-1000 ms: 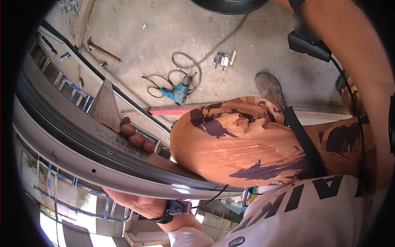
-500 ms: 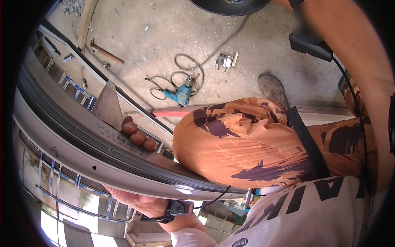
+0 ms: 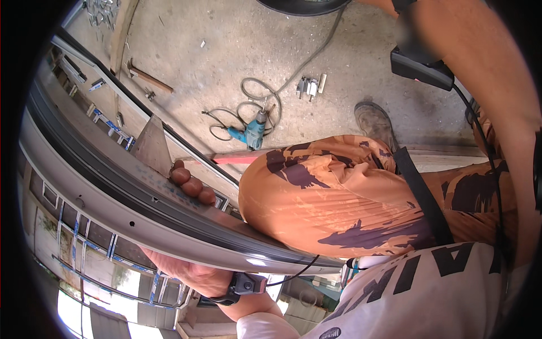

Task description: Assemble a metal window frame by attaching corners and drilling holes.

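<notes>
Along the left of the view runs a long grey metal frame profile (image 3: 186, 247) with dark grooves, bent by the lens. My left hand (image 3: 189, 274) is wrapped around it. The palm lies on its near side, and several fingertips (image 3: 193, 186) press on the opposite face, beside faint print. A black wrist strap with a small device (image 3: 248, 283) sits on that arm. My right arm bends up along the right side. Only a sliver of my right hand (image 3: 379, 5) shows at the top edge; its fingers are out of the picture.
A teal power drill (image 3: 254, 133) with a looped cable lies on the concrete floor. Nearby are small metal fittings (image 3: 309, 86), a hammer (image 3: 148, 76) and part of a black round tub (image 3: 305, 7). My knee (image 3: 265, 192) is close against the profile. A blue-and-white ladder (image 3: 76, 243) stands beyond.
The whole view has shifted slightly, and less of the black tub shows at the top. My left hand keeps its hold on the profile.
</notes>
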`<state>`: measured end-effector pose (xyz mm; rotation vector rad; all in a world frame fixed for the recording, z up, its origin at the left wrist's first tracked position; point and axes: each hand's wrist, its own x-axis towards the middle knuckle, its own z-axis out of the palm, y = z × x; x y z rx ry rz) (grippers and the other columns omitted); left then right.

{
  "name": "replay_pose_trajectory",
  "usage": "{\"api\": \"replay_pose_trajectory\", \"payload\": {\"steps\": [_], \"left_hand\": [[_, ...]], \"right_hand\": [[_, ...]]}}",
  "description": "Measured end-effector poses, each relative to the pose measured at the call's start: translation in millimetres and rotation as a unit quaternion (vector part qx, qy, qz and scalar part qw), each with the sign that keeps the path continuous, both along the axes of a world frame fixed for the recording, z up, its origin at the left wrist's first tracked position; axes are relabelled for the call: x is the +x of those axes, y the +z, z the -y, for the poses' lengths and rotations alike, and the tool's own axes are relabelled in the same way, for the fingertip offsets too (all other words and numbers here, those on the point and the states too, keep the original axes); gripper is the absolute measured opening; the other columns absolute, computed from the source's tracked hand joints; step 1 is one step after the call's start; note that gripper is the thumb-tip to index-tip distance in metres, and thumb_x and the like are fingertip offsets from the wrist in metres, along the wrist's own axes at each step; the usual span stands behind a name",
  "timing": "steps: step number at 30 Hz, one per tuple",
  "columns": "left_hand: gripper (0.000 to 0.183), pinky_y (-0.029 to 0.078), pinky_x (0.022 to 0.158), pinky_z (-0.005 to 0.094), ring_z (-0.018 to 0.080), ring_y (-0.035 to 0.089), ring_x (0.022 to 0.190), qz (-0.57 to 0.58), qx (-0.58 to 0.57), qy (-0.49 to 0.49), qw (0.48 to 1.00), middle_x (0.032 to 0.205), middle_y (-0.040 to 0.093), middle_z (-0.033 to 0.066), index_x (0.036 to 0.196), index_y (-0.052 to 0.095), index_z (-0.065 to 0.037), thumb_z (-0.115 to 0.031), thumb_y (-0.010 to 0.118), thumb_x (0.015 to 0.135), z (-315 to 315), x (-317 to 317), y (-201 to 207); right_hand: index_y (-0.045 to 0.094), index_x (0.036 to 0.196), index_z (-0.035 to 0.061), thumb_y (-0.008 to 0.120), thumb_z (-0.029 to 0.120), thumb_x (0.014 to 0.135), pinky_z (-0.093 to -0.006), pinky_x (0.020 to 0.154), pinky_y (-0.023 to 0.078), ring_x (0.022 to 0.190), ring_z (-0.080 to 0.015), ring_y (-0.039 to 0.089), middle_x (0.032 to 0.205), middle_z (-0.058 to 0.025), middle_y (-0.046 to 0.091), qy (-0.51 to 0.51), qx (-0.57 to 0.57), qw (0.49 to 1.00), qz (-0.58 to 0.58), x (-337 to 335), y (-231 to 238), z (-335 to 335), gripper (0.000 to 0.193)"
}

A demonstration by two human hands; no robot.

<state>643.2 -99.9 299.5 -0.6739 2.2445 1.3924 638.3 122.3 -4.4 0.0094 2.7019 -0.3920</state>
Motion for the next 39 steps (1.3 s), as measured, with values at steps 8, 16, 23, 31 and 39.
{"api": "replay_pose_trajectory", "payload": {"steps": [8, 16, 23, 31, 39], "left_hand": [[0.121, 0.051, 0.079, 0.0337, 0.027, 0.057, 0.098, -0.087, -0.032, -0.175, 0.98, 0.112, 0.049, 0.0226, 0.143, 0.022, 0.001, -0.046, 0.092, 0.056, -3, 10, -9], [0.123, 0.051, 0.076, 0.0335, 0.0254, 0.057, 0.096, -0.088, -0.059, -0.172, 0.979, 0.113, 0.05, 0.0239, 0.143, 0.019, 0.003, -0.051, 0.089, 0.058, -4, 15, -11], [0.063, 0.046, 0.093, 0.0368, 0.0258, 0.049, 0.102, -0.03, 0.014, -0.223, 0.974, 0.108, 0.045, 0.0168, 0.124, 0.031, 0.01, -0.04, 0.056, 0.095, -4, 3, -4], [0.093, 0.044, 0.099, 0.0367, 0.025, 0.047, 0.11, 0.094, 0.193, -0.099, 0.972, 0.117, 0.042, 0.0174, 0.135, 0.018, 0.013, -0.046, 0.07, 0.085, 6, -9, 3], [0.095, 0.045, 0.097, 0.0336, 0.0248, 0.051, 0.106, 0.088, 0.164, -0.031, 0.982, 0.113, 0.046, 0.0156, 0.133, 0.022, 0.013, -0.052, 0.07, 0.083, 8, -12, 9]], "right_hand": [[0.075, 0.073, 0.0097, 0.063, 0.017, 0.074, -0.0417, 0.053, 0.05, 0.068, -0.0284, 0.069, 0.073, -0.0112, 0.071, -0.066, 0.002, 0.998, -0.01, 2, 2, 6, 0.014], [0.074, 0.069, 0.009, 0.062, 0.016, 0.072, -0.0433, 0.054, 0.05, 0.066, -0.0286, 0.069, 0.071, -0.0138, 0.07, -0.053, -0.059, 0.995, -0.066, 4, 17, 2, 0.014], [0.075, 0.07, 0.0086, 0.062, 0.016, 0.072, -0.0446, 0.057, 0.052, 0.07, -0.0296, 0.071, 0.072, -0.0145, 0.071, -0.107, -0.112, 0.985, -0.072, -2, 12, 5, 0.014], [0.073, 0.076, 0.0019, 0.057, 0.014, 0.075, -0.0447, 0.068, 0.054, 0.078, -0.0349, 0.07, 0.08, -0.0226, 0.069, -0.197, -0.194, 0.952, -0.127, -6, 19, 14, 0.019], [0.074, 0.091, 0.0121, 0.053, 0.018, 0.079, -0.0412, 0.076, 0.056, 0.085, -0.0293, 0.069, 0.091, -0.0132, 0.071, -0.304, -0.542, 0.761, -0.185, -15, 127, 55, 0.024]]}}
